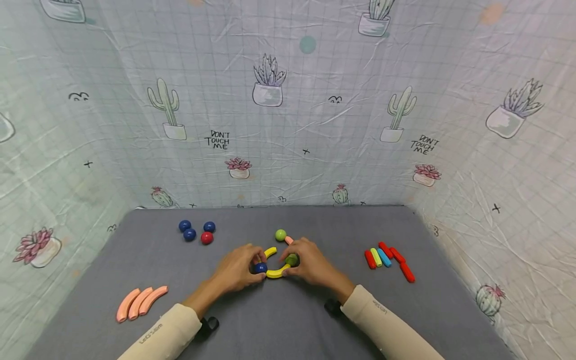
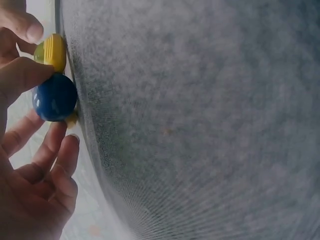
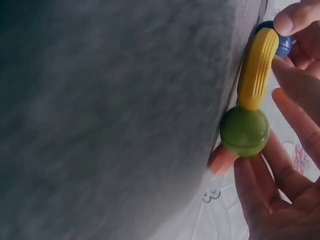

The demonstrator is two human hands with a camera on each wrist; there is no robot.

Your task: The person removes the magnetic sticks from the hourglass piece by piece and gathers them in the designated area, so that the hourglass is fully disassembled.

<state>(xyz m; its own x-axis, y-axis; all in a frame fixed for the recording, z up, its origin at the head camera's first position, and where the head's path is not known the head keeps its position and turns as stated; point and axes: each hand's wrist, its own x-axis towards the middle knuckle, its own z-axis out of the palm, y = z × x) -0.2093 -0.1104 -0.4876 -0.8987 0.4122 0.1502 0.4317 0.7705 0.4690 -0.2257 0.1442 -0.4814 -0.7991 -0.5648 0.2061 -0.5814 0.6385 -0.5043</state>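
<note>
Near the middle of the table, my left hand holds a glossy blue ball between its thumb and fingers. Opposite it, my right hand has its fingertips against a green ball, while its thumb lies along a ribbed yellow curved rod. That rod spans from the blue ball to the green one and appears joined to both. Behind the blue ball, a second yellow curved rod points away. A lighter green ball and a salmon curved rod, partly hidden, lie just beyond my right hand.
At the back left are several blue balls and a red ball. Three salmon curved rods lie front left. To the right are several short red rods, a lime rod and a light blue rod. Patterned cloth walls enclose the grey table.
</note>
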